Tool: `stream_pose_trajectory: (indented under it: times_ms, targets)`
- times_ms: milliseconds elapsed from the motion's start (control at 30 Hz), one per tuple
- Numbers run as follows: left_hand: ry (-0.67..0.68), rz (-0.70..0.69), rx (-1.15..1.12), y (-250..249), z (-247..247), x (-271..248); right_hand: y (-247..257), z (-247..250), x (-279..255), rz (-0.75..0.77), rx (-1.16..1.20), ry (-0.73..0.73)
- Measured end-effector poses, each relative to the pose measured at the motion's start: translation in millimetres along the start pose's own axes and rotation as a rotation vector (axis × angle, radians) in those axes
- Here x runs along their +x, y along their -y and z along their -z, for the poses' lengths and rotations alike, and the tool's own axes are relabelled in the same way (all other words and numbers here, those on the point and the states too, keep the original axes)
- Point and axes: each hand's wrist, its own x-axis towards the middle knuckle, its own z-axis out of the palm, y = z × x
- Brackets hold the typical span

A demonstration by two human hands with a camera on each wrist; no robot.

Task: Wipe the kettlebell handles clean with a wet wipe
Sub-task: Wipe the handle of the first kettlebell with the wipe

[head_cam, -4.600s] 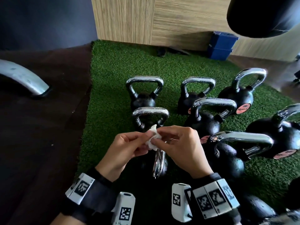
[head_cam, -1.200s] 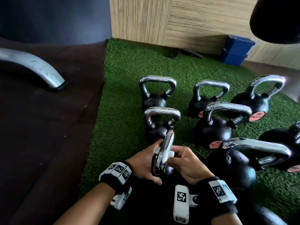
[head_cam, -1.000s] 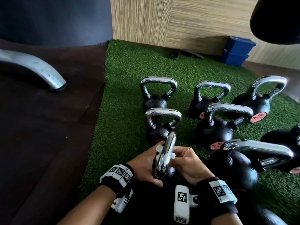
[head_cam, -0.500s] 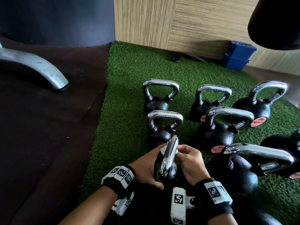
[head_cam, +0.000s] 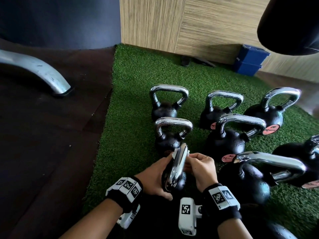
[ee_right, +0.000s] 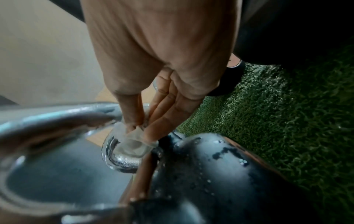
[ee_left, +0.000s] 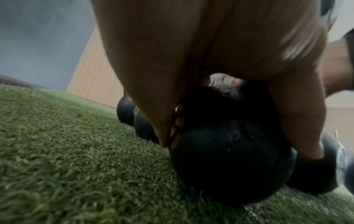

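The nearest small black kettlebell [head_cam: 174, 184] stands on the green turf [head_cam: 131, 118], its chrome handle [head_cam: 177, 168] seen edge-on. My left hand [head_cam: 155, 175] grips its body from the left, fingers and thumb curled round the ball [ee_left: 229, 159]. My right hand [head_cam: 195, 166] pinches a white wet wipe [head_cam: 174, 153] against the far end of the handle. In the right wrist view the thumb and fingers [ee_right: 162, 115] press the crumpled wipe [ee_right: 132, 142] onto the wet chrome bend [ee_right: 118, 159]. Most of the wipe is hidden under the fingers.
Several more chrome-handled kettlebells [head_cam: 227, 138] stand close behind and to the right; a big one [head_cam: 248, 183] is right beside my right wrist. Dark floor [head_cam: 43, 152] and a metal leg [head_cam: 43, 75] lie left. Blue boxes [head_cam: 248, 61] sit by the wooden wall; a black bag [head_cam: 291, 23] hangs top right.
Earlier both hands held the wipe in the air. Now the left hand holds the kettlebell, and over the last second the right hand has slid the wipe up to the handle's far end.
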Motion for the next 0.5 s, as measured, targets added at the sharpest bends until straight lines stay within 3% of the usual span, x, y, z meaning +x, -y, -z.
stream_pose_trajectory:
  times_ms: [133,233,367,433,500]
  targets:
    - [-0.037,-0.014,0.032,-3.6,-1.7,-1.8,-1.5,-2.5,-0.8,0.034,-0.263,-0.035]
    - [0.01,-0.021,0.07,-4.7,1.1,-1.7,7.7,-3.7,-3.3,0.023,-0.393,0.012]
    - [0.077,0.109,0.159,-7.0,0.5,-5.4,21.6,5.9,-9.6,0.064,-0.467,0.073]
    - [0.014,0.109,0.124,-9.6,-5.6,-8.5,30.7,14.2,-10.6,0.233,-0.535,0.038]
    - [-0.087,0.096,0.076,-13.9,-12.7,-11.5,42.9,16.8,-14.6,0.5,-0.701,0.079]
